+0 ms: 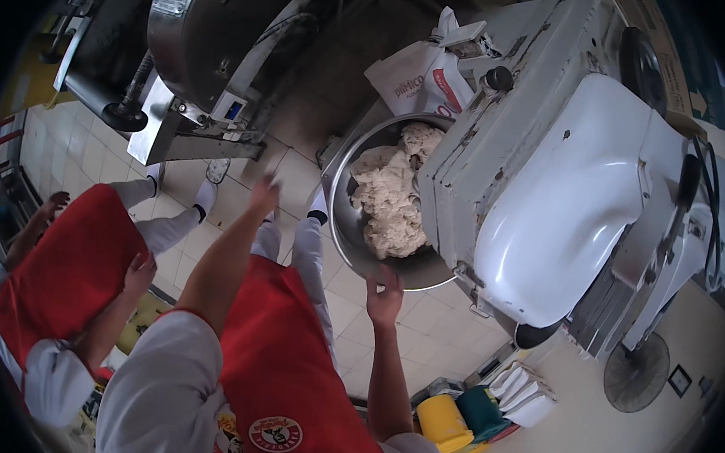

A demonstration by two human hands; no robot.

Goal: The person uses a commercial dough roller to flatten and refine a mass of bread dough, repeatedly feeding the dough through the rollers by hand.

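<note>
Dough (391, 199) lies heaped in a steel bowl (350, 222), just right of the frame's middle. Nearest, a red apron (288, 355) fills the lower middle. Beyond, the right hand (385, 294) reaches the bowl's lower rim, fingers partly bent; whether they grip, I cannot tell. Left of the bowl hangs the left hand (266, 196), its finger state blurred. Farthest lies tiled floor (351, 310).

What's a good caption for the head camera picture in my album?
Dough in a metal bowl, the right hand at its rim, the left hand apart.
</note>
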